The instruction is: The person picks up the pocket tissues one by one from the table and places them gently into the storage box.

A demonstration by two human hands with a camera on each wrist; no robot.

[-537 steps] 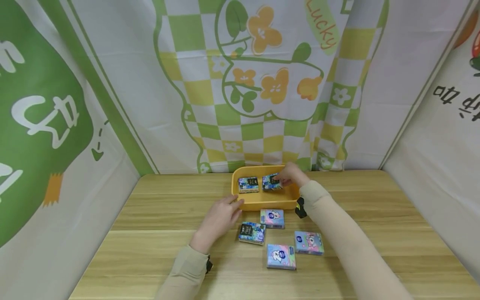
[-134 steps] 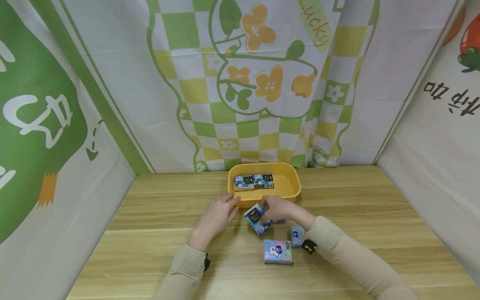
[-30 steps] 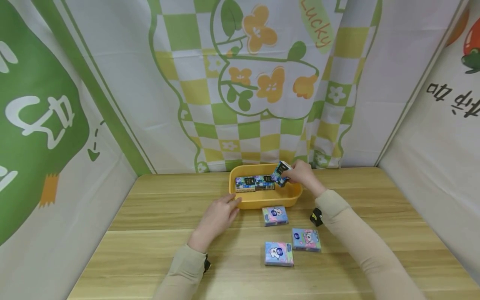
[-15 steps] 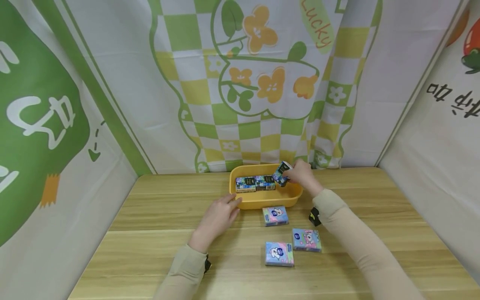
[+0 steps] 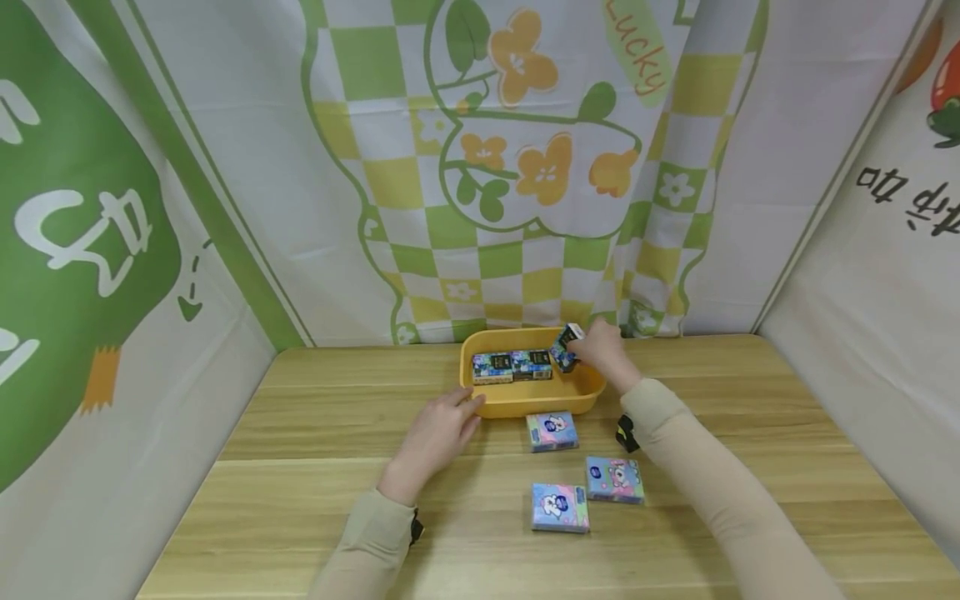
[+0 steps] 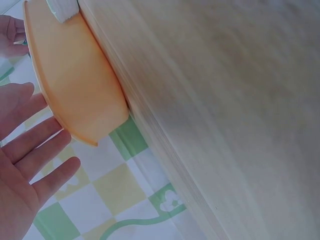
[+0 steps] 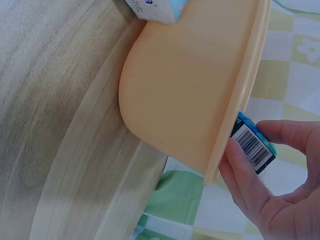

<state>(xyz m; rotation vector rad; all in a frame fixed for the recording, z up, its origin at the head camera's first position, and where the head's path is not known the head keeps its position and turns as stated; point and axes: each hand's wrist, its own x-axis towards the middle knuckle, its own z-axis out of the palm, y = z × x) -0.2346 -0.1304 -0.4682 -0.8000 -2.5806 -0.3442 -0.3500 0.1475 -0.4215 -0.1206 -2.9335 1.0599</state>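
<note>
My right hand pinches a dark blue floral tissue pack between thumb and fingers, tilted, at the right part of the yellow plastic basket. In the right wrist view the pack's barcode end shows just past the basket rim. Two matching packs, the left one and the one beside it, lie side by side inside the basket. My left hand has its fingers extended at the basket's front left rim; in the left wrist view the fingers are spread and relaxed beside the rim.
Three pastel tissue packs lie on the wooden table: one against the basket's front, one to the right, and one nearer me. A checkered curtain hangs right behind the basket.
My right hand has taken the dark floral pack from the table and carried it to the basket. Earlier, a second dark pack was set beside the first. Over the last second little has moved.
</note>
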